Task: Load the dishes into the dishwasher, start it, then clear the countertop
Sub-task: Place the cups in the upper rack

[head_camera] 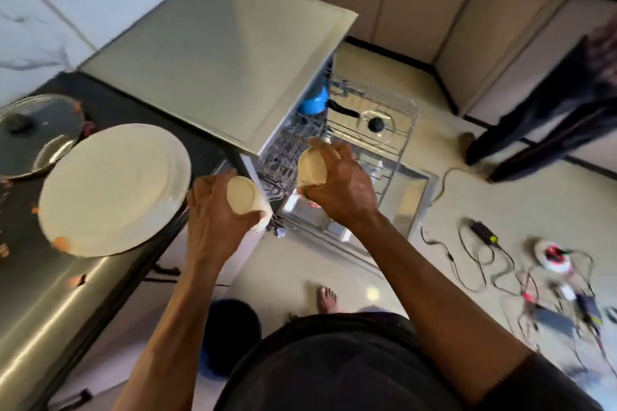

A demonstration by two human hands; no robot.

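Observation:
My left hand (213,216) grips a small cream bowl (245,198) just off the counter's edge. My right hand (340,183) holds a second cream bowl (310,168), tilted, above the pulled-out wire rack (394,133) of the open dishwasher (220,53). A glass lid with a black knob (377,125) and a blue pot (314,103) lie in the rack. A large cream plate (113,190) with orange scraps rests on the dark countertop (30,277) to the left.
A steel pan with a glass lid (36,133) stands at the counter's far left. Cables and chargers (534,277) are strewn on the floor at right. Another person's legs (551,116) stand near the cabinets. The dishwasher door (410,190) lies open below the rack.

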